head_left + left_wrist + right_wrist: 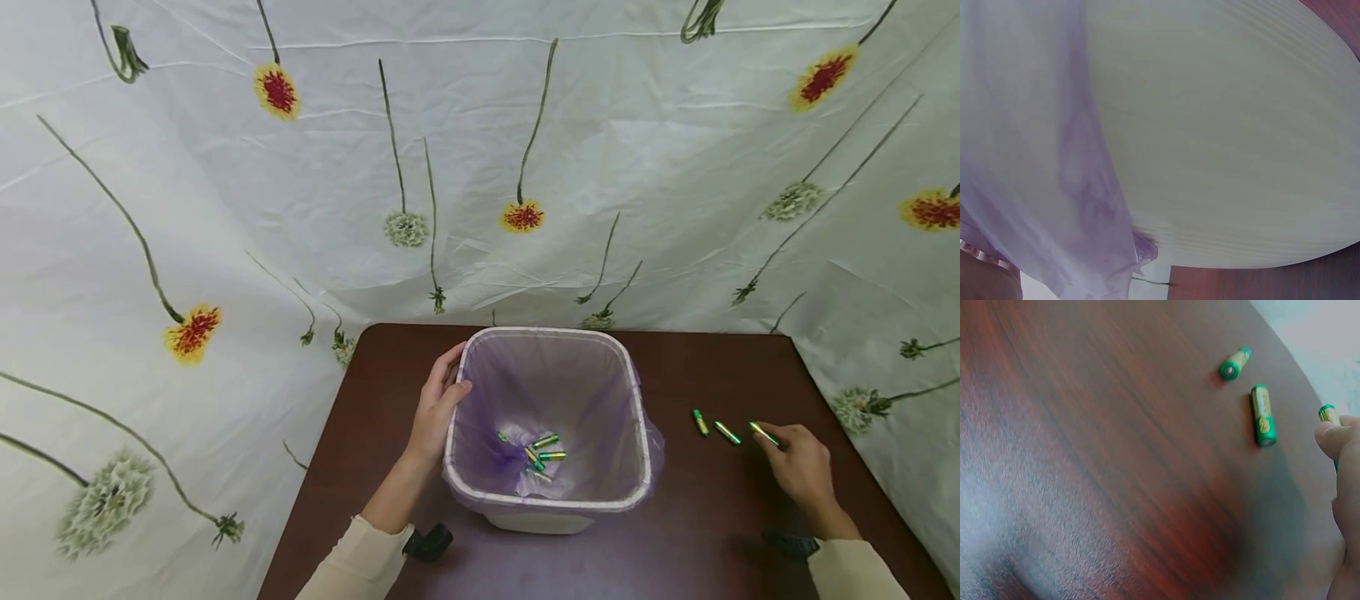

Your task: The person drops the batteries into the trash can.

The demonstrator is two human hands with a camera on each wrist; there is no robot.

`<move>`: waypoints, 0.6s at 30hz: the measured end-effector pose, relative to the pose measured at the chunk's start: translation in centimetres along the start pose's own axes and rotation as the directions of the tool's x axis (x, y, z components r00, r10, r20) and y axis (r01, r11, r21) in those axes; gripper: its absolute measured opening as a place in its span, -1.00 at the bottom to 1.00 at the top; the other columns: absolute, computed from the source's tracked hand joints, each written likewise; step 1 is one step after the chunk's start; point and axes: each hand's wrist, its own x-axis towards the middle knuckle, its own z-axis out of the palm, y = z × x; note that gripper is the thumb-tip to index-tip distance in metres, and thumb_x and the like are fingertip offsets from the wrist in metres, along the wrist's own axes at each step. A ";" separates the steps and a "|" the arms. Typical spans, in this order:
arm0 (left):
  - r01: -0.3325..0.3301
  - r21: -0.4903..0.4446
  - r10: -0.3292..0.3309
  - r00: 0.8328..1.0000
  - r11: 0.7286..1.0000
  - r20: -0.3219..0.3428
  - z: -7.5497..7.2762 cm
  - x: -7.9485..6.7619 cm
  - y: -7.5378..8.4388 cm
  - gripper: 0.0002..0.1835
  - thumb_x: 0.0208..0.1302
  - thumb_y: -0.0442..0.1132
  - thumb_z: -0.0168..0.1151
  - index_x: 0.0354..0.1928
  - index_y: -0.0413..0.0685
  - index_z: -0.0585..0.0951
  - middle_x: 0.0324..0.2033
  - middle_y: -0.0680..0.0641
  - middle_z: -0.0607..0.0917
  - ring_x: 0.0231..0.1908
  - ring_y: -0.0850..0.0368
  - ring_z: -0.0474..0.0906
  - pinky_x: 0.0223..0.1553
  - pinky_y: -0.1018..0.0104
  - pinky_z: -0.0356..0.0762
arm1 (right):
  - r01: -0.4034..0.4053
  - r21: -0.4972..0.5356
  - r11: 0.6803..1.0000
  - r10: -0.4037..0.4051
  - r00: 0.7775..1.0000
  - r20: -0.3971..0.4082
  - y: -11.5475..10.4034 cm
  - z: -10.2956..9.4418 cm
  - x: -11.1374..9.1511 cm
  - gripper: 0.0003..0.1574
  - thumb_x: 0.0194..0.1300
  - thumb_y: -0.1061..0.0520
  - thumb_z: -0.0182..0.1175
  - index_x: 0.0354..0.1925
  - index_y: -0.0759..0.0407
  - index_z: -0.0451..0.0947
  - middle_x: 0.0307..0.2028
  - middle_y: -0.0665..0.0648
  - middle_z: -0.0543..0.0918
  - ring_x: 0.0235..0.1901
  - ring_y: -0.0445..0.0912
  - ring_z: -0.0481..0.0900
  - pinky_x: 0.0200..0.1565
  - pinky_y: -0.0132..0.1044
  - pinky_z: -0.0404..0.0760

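A white trash bin [536, 523], lined with a thin purple bag [551, 375], stands on the table. My left hand [435, 408] grips its left side, thumb over the rim and fingers along the outside. In the left wrist view only the fingers [988, 275] show at the lower corner, beside the hanging bag. Several green and gold batteries [553, 456] lie at the bottom of the bin. To the right of it, my right hand [802, 467] pinches one battery [1330, 414] between thumb and fingers. Two more batteries, one nearer the bin [700, 422] and one beside it [727, 432], lie on the table.
The dark brown wooden table [720, 517] has rounded far corners. A pale cloth [480, 167] printed with flowers hangs behind it and along both sides. Dark straps with devices [427, 543] sit at both wrists, below the cream sleeves.
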 end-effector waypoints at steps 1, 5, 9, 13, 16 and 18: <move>0.001 -0.002 -0.001 1.000 1.000 0.001 0.0 0.0 0.0 -0.40 0.44 -0.40 -0.04 0.51 -0.29 0.27 0.46 -0.26 0.35 0.42 -0.13 0.28 0.28 0.31 0.37 | 0.000 0.004 1.000 0.000 1.000 0.003 -0.2 -0.1 0.1 -0.71 0.35 0.33 0.33 -0.01 0.51 0.68 -0.14 0.54 0.61 -0.11 0.43 0.52 0.02 0.48 0.27; 0.007 -0.006 -0.007 1.000 1.000 -0.002 -0.1 0.0 0.0 -0.40 0.44 -0.41 -0.04 0.51 -0.28 0.26 0.48 -0.23 0.33 0.44 -0.10 0.25 0.30 0.32 0.35 | 0.013 0.009 1.000 -0.013 1.000 0.000 -0.9 -0.3 0.7 -0.70 0.34 0.34 0.33 0.00 0.50 0.67 -0.11 0.54 0.61 -0.12 0.42 0.54 0.02 0.47 0.29; 0.008 -0.013 -0.008 1.000 1.000 -0.005 -0.2 0.0 -0.1 -0.40 0.45 -0.41 -0.05 0.52 -0.27 0.26 0.48 -0.22 0.33 0.45 -0.10 0.25 0.31 0.32 0.34 | 0.019 0.017 1.000 -0.019 1.000 0.006 -1.7 -0.5 1.1 -0.69 0.36 0.32 0.33 0.02 0.49 0.67 -0.09 0.54 0.61 -0.20 0.41 0.58 -0.05 0.40 0.36; 0.013 -0.022 -0.013 1.000 1.000 0.005 -0.2 0.1 -0.1 -0.40 0.45 -0.41 -0.05 0.52 -0.28 0.25 0.48 -0.22 0.33 0.45 -0.10 0.25 0.31 0.31 0.33 | 0.003 0.012 1.000 -0.003 0.999 0.034 -2.3 -1.0 1.3 -0.68 0.42 0.27 0.29 0.06 0.47 0.66 -0.04 0.54 0.59 -0.17 0.40 0.58 -0.11 0.36 0.43; 0.013 -0.027 -0.012 1.000 1.000 0.006 -0.1 0.1 -0.2 -0.40 0.45 -0.41 -0.05 0.52 -0.28 0.26 0.48 -0.23 0.33 0.45 -0.10 0.25 0.31 0.31 0.34 | -0.002 0.018 1.000 0.001 0.998 0.062 -2.8 -1.5 1.6 -0.65 0.49 0.22 0.24 0.11 0.45 0.64 0.01 0.54 0.58 -0.10 0.42 0.57 -0.14 0.36 0.47; 0.010 -0.031 -0.010 1.000 0.999 0.007 -0.1 0.1 -0.2 -0.40 0.45 -0.41 -0.04 0.52 -0.28 0.26 0.48 -0.23 0.33 0.45 -0.10 0.25 0.31 0.31 0.34 | 0.002 0.027 1.000 -0.004 0.998 0.071 -3.2 -1.8 1.8 -0.63 0.52 0.19 0.21 0.12 0.45 0.62 0.02 0.54 0.59 -0.08 0.45 0.56 -0.16 0.37 0.49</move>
